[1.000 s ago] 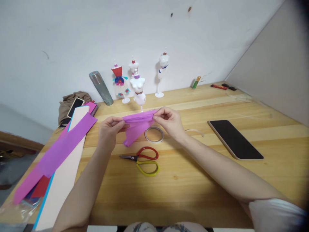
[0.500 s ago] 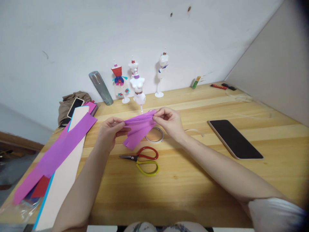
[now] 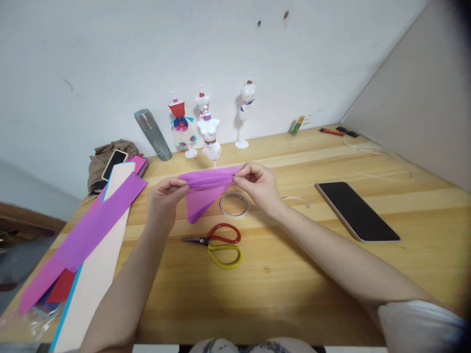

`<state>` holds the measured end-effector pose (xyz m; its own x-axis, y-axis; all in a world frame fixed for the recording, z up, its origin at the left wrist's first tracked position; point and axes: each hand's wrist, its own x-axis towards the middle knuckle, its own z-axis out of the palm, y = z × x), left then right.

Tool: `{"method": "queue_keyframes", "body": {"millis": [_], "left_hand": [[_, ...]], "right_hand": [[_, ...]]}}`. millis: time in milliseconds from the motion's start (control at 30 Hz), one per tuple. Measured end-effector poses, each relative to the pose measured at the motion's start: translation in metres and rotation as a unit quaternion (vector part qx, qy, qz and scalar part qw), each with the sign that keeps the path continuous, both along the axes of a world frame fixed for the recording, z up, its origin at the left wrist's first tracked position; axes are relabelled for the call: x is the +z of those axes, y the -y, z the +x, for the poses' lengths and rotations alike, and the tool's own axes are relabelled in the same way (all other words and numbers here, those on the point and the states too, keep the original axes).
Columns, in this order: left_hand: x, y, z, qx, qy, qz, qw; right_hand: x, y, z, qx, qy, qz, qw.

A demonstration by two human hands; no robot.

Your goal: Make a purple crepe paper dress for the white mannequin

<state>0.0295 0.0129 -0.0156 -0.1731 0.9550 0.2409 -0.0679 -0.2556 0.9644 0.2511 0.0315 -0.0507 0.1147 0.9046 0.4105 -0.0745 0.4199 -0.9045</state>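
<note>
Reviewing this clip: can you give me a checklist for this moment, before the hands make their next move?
1. Left hand has a grip: ok, pinching the left end of the purple sheet.
2. Right hand has a grip: ok, pinching the other end.
3. Sheet smooth: not ok, creased between the hands, with a flap hanging below.
4. Folded layers aligned: cannot tell.
5. Scissors set down: ok, lying on the table, blades pointing left.
6. Ring-shaped roll unobstructed: ok, its whole outline shows.
</note>
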Motion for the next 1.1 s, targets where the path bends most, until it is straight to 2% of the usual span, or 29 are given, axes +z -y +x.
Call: {"method": "queue_keyframes", "body": {"millis": [100, 167, 300, 433, 633, 733, 900, 1100], "left_hand": [[-0.001, 0.0, 0.0, 0.018, -0.023, 0.027, 0.999], [0.0, 0.001, -0.001, 0.013, -0.032, 0.014, 0.999], [0.005, 0.005, -0.002, -0.044, -0.007, -0.091, 0.995], [0.012, 0.008, -0.005, -0.093, 0.02, -0.187, 0.978], [0.016, 0.006, -0.009, -0.156, 0.038, -0.268, 0.95], [0.014, 0.005, -0.008, -0.152, 0.051, -0.246, 0.956], [0.01, 0.003, -0.005, -0.078, 0.012, -0.126, 0.989], [0.008, 0.001, -0.006, -0.008, -0.052, -0.046, 0.998]], "right_hand": [[0.0, 0.0, 0.0, -0.007, -0.003, 0.006, 1.0], [0.001, 0.001, 0.0, -0.016, 0.003, 0.012, 1.0], [0.001, 0.001, 0.001, -0.024, 0.026, 0.031, 0.999], [-0.002, 0.0, 0.001, -0.019, 0.042, 0.049, 0.998], [-0.004, 0.0, 0.002, -0.018, 0.041, 0.046, 0.998], [-0.002, -0.001, 0.003, -0.017, 0.032, 0.04, 0.999], [-0.001, -0.001, 0.003, -0.019, 0.033, 0.009, 0.999], [0.004, 0.001, 0.002, 0.004, 0.051, -0.028, 0.998]]}}
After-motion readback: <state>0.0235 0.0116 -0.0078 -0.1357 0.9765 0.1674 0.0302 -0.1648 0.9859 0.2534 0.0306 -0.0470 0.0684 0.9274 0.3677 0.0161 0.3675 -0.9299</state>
